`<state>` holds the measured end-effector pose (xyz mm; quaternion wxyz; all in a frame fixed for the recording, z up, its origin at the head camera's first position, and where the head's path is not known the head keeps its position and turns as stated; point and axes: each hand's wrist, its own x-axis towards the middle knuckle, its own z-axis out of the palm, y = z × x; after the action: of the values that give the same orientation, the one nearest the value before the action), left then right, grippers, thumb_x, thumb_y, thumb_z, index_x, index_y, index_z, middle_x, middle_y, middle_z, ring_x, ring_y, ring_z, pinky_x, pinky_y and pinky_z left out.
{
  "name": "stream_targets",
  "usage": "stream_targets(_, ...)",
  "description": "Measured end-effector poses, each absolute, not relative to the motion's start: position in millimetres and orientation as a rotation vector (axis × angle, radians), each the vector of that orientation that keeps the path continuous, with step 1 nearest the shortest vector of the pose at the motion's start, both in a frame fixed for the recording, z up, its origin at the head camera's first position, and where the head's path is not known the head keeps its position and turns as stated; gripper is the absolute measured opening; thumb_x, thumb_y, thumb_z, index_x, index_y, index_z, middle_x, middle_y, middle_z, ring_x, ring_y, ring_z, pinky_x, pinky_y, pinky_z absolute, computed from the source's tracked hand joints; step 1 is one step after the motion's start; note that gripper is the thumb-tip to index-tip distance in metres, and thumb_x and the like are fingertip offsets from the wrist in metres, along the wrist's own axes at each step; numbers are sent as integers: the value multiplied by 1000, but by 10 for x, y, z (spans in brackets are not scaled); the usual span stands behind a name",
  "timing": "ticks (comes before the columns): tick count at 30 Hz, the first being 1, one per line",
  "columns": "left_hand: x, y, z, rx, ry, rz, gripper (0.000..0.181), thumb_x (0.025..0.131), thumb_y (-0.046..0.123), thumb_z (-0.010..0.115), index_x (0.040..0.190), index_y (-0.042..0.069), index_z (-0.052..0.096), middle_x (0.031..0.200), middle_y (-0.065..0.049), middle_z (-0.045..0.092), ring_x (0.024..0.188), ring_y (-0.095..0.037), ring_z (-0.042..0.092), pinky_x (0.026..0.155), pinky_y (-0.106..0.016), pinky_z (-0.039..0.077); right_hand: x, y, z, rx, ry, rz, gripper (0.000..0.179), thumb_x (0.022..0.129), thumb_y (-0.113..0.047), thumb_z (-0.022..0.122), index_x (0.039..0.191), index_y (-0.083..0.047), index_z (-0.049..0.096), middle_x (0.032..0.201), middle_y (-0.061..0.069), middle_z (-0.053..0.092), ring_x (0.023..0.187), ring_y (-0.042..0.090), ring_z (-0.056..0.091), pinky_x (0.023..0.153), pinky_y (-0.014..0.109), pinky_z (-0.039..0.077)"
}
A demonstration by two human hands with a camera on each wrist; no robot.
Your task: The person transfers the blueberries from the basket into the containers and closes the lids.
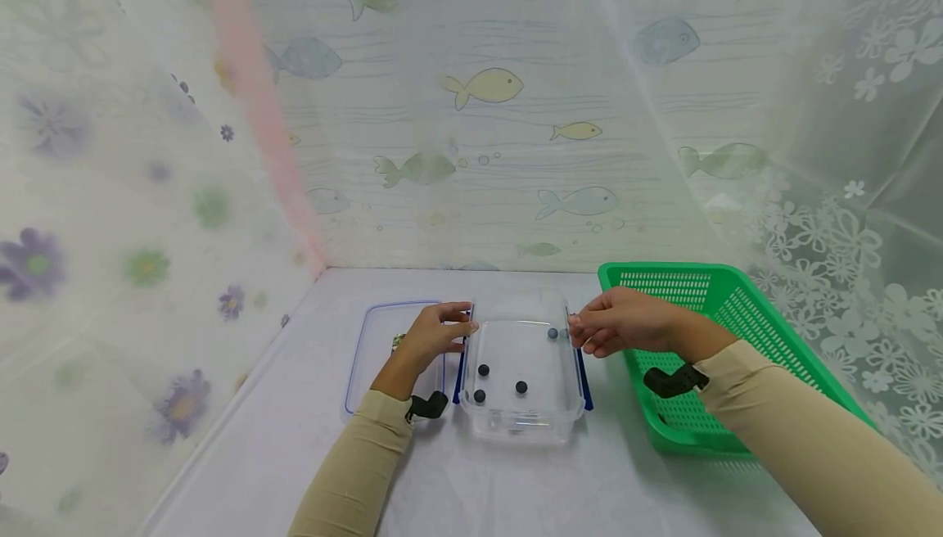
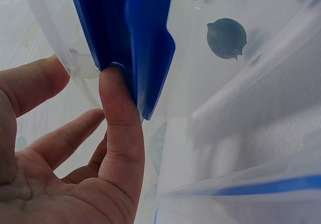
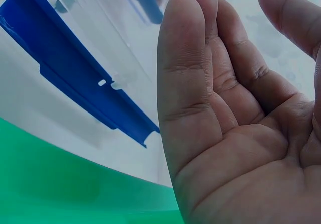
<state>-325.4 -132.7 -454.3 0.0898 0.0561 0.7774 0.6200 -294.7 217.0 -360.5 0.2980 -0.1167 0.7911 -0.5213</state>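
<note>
A clear plastic box [image 1: 526,422] with blue side latches [image 2: 145,38] stands in front of me, its lid off. Several dark round balls [image 1: 521,387] lie inside; one [image 2: 226,38] shows small pointed nubs in the left wrist view. My left hand [image 1: 430,336] grips the box's left rim, one finger pressed against the blue latch. At the far right corner, my right hand [image 1: 619,324] holds the rim with thumb and bent fingers. The right latch [image 3: 85,63] hangs outward beside those fingers, which hide the corner in the right wrist view.
A flat clear lid with a blue seal [image 1: 357,369] lies left of the box, a small green patterned piece [image 1: 398,341] over it, partly behind the left hand. At right stands a green basket [image 1: 663,439], under the right forearm. Patterned curtains [image 1: 442,218] enclose the table.
</note>
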Motion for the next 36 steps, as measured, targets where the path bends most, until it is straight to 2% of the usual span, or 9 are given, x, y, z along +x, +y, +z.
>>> stream_targets(5, -3256, -1330, -4549, 174, 2313, 1848, 58, 93, 24, 80, 147, 13, 59, 137, -17, 59, 110, -24, 70, 87, -38, 65, -2945, 2199, -3608, -322, 2130, -1368, 39, 98, -34, 74, 115, 2, 73, 110, 22, 74, 83, 22, 72, 82, 35, 65)
stream_targets(12, -3263, -1331, -4552, 167, 2313, 1851, 57, 93, 22, 80, 146, 13, 60, 134, -17, 61, 106, -22, 70, 86, -38, 65, -2932, 2277, -3608, -340, 2152, -1349, 43, 99, -31, 71, 120, 6, 70, 107, 19, 74, 85, 23, 71, 84, 37, 65)
stream_targets(19, -3254, -1328, -4540, 168, 2325, 1841, 57, 93, 22, 80, 146, 13, 60, 134, -17, 60, 108, -23, 70, 86, -38, 65, -2907, 2430, -3598, -352, 2146, -1342, 33, 101, -31, 69, 113, 0, 73, 104, 13, 75, 86, 21, 70, 83, 34, 63)
stream_targets(24, -3258, -1326, -4541, 162, 2332, 1836, 56, 93, 23, 80, 146, 14, 61, 134, -16, 61, 108, -23, 70, 87, -38, 65, -2899, 2600, -3618, -343, 2152, -1344, 31, 102, -30, 68, 111, -1, 72, 102, 10, 71, 83, 17, 64, 77, 31, 60)
stream_targets(29, -3255, -1323, -4526, 167, 2338, 1829, 58, 94, 24, 79, 147, 13, 59, 135, -15, 60, 109, -24, 70, 88, -37, 64, -2876, 2764, -3625, -346, 2138, -1373, 28, 103, -26, 67, 106, 1, 69, 99, 9, 66, 81, 16, 61, 76, 34, 59)
stream_targets(33, -3256, -1329, -4532, 166, 2329, 1831, 59, 94, 24, 79, 148, 13, 58, 136, -15, 60, 110, -24, 69, 88, -37, 64, -2848, 2878, -3665, -330, 2126, -1397, 30, 103, -27, 66, 103, 3, 66, 96, 8, 63, 78, 17, 59, 75, 34, 58)
stream_targets(36, -3264, -1331, -4553, 163, 2321, 1832, 59, 93, 24, 80, 148, 13, 59, 136, -15, 59, 111, -24, 69, 88, -37, 64, -2816, 2971, -3711, -304, 2136, -1400, 36, 105, -30, 63, 109, 5, 65, 96, 7, 63, 78, 17, 60, 75, 33, 59)
